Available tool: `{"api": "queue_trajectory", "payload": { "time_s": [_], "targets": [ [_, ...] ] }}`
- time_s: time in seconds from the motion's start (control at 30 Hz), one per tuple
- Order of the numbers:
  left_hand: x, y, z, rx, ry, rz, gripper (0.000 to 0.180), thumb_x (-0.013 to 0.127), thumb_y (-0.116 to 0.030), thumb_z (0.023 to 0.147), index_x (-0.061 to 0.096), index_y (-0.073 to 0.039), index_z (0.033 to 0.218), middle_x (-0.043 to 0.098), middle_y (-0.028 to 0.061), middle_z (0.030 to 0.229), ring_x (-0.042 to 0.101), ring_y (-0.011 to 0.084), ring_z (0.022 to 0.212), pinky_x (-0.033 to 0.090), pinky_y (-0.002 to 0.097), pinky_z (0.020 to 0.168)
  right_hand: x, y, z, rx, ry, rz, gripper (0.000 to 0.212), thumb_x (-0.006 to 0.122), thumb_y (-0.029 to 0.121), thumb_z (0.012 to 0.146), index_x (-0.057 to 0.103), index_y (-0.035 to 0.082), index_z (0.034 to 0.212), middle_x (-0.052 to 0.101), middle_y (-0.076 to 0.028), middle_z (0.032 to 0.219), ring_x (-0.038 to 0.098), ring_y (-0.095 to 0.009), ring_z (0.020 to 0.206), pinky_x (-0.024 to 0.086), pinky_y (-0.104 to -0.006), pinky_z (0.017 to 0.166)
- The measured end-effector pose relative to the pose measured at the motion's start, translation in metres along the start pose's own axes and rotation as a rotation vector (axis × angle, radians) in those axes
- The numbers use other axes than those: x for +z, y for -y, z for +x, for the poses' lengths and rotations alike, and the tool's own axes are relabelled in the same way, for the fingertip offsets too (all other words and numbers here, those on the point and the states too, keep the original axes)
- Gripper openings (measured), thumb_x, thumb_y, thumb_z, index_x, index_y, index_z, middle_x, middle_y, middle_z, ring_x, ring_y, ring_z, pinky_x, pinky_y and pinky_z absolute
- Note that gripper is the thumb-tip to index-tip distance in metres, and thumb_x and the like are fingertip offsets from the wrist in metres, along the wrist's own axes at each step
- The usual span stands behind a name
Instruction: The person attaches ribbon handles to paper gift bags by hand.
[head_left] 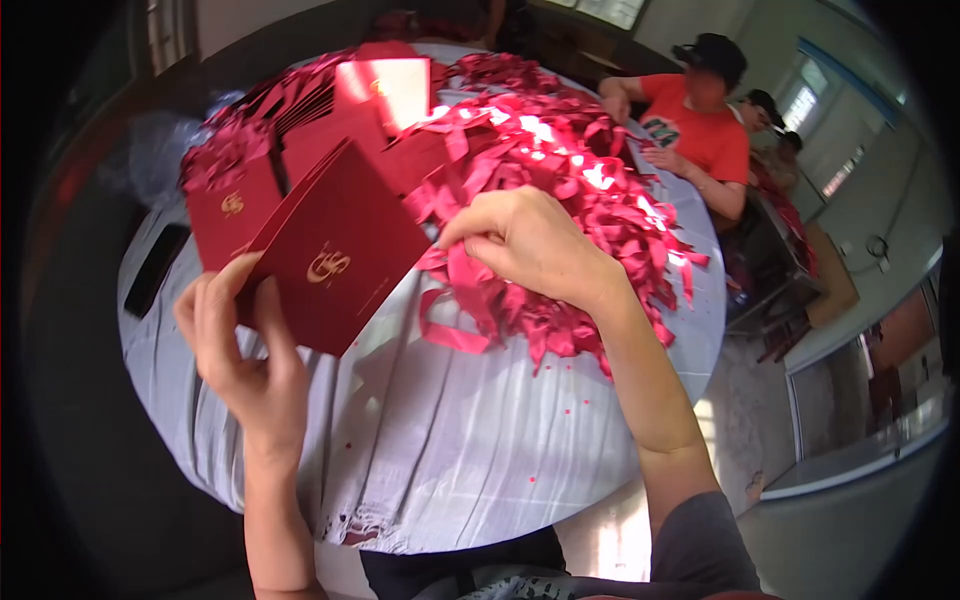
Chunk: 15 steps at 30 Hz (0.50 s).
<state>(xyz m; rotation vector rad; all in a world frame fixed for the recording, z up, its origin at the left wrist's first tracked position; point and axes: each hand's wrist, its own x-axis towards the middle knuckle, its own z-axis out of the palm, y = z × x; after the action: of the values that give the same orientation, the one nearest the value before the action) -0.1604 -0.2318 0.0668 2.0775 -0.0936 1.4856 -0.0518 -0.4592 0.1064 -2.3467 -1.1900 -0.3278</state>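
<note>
My left hand (245, 345) grips a flat dark red paper gift bag (335, 260) by its lower left edge, thumb in front and fingers behind. The bag is tilted, bears a gold emblem, and its layers stand slightly apart at the upper left. My right hand (530, 245) is closed in a pinch by the bag's right corner; whatever sits between its fingertips is too small to make out. Beneath and beyond that hand spreads a large heap of red ribbons (570, 190). One ribbon loop (455, 335) lies at the heap's near edge.
More dark red bags (235, 215) are stacked at the back left, one in bright sunlight. A black phone (157, 270) rests at the left edge of the round table, on its pale cloth (450, 440). A person in a red shirt (700, 130) sits at the far right.
</note>
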Motion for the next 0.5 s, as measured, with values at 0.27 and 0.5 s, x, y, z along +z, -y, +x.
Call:
{"api": "queue_trajectory", "payload": {
  "time_s": [0.27, 0.5],
  "targets": [
    [-0.01, -0.01, -0.012, -0.108, 0.238, -0.175, 0.019, 0.056, 0.008, 0.083, 0.058, 0.001, 0.1, 0.052, 0.0114, 0.097, 0.05, 0.0219, 0.093, 0.04, 0.0279, 0.08, -0.053, 0.035, -0.001, -0.155, -0.611, 0.29, 0.027, 0.051, -0.008, 0.081, 0.068, 0.002, 0.101, 0.069, -0.006, 0.083, 0.059, -0.006, 0.068, 0.046, -0.0201, 0.06],
    [-0.013, -0.038, -0.015, 0.133, 0.406, -0.188, 0.021, 0.054, 0.008, 0.079, 0.055, 0.0, 0.098, 0.051, 0.0117, 0.089, 0.044, 0.0278, 0.092, 0.035, 0.0356, 0.087, -0.087, 0.082, -0.025, -0.303, -0.558, 1.082, 0.024, 0.056, 0.007, 0.091, 0.058, -0.007, 0.111, 0.064, -0.01, 0.096, 0.064, -0.014, 0.082, 0.054, -0.0258, 0.076]
  ]
}}
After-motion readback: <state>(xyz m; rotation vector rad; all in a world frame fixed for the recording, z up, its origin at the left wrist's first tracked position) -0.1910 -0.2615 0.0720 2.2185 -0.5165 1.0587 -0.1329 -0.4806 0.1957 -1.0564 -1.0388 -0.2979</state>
